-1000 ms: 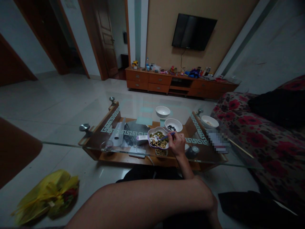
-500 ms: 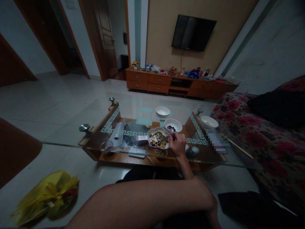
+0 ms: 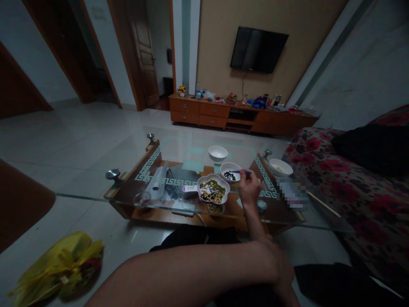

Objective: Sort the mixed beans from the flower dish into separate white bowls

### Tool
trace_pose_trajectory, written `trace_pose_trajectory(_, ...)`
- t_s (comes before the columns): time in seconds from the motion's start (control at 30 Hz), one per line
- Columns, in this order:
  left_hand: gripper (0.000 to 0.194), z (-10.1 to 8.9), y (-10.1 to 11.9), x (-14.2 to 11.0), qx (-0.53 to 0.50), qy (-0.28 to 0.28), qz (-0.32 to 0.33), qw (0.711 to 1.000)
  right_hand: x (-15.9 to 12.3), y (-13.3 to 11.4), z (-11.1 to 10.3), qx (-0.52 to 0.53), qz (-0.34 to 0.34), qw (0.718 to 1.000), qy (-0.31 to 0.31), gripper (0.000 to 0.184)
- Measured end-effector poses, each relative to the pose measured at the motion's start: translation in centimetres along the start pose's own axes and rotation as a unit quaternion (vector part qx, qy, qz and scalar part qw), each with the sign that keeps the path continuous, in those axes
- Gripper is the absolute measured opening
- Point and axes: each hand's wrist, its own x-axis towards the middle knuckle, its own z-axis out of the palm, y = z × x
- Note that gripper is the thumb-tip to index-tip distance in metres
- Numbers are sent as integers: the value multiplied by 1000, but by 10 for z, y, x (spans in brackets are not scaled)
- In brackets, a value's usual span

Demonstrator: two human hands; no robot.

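My right hand [image 3: 249, 187] pinches slim purple tweezers [image 3: 238, 172], their tips over a white bowl [image 3: 237, 165] with black beans [image 3: 229, 175] in it. Left of this hand stands a purple-rimmed, flower-shaped dish [image 3: 198, 192] with a labelled handle. Green, yellowish and dark beans [image 3: 217, 191] lie in it, along with some white pieces. My left forearm crosses the foreground, and my left hand [image 3: 277, 260] lies by my right elbow. Its fingers are too dark to make out.
The glass table [image 3: 179, 145] carries another white bowl [image 3: 218, 153] at the back and one with pale contents [image 3: 281, 167] at the right. A chopstick [image 3: 324, 204] lies near the floral sofa [image 3: 361, 170]. On the floor sits a yellow bag [image 3: 60, 268].
My right hand has moved right and slightly up with the tweezers, from over the flower-shaped dish to over the bowl of black beans. The view has shifted slightly.
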Motion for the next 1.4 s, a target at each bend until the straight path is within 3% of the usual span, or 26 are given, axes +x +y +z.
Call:
trace_pose_trajectory(0.03, 33, -13, 1, -8, 27, -58, 17, 998, 5, 4, 0, 4, 6, 1000, -19, 34)
trace_pose_trajectory(0.1, 54, -38, 6, -29, 111, -103, 75, 986, 14, 11, -1, 35, 23, 998, -37, 34)
trace_pose_trajectory(0.17, 59, -57, 11, -52, 131, -61, 105, 984, 22, 17, -6, 81, 40, 996, -18, 34)
trace_pose_trajectory(0.27, 49, -70, 10, -82, 138, 25, 145, 979, 44, 32, -27, 117, 49, 992, 14, 34)
trace_pose_trajectory(0.33, 46, -73, 4, -98, 134, 70, 137, 979, 65, 50, -54, 89, 48, 995, -6, 34)
trace_pose_trajectory(0.43, 49, -72, -9, -120, 113, 85, 99, 985, 97, 93, -114, -41, 71, 991, -111, 30)
trace_pose_trajectory(0.53, 48, -70, -15, -140, 88, 86, 67, 990, 114, 138, -180, -183, 186, 943, -206, 29)
trace_pose_trajectory(0.6, 51, -69, -15, -150, 78, 95, 57, 991, 114, 160, -213, -191, 228, 925, -238, 25)
trace_pose_trajectory(0.67, 56, -68, -12, -156, 77, 95, 54, 991, 109, 171, -230, -163, 237, 914, -285, 23)
trace_pose_trajectory(0.8, 62, -67, -4, -156, 87, 79, 49, 992, 99, 171, -227, -124, 225, 908, -330, 27)
trace_pose_trajectory(1.03, 60, -72, 4, -153, 89, 44, 31, 995, 107, 184, -199, -99, 248, 914, -307, 40)
trace_pose_trajectory(1.4, 61, -69, 3, -153, 54, 41, 10, 998, 107, 189, -199, -71, 254, 908, -325, 42)
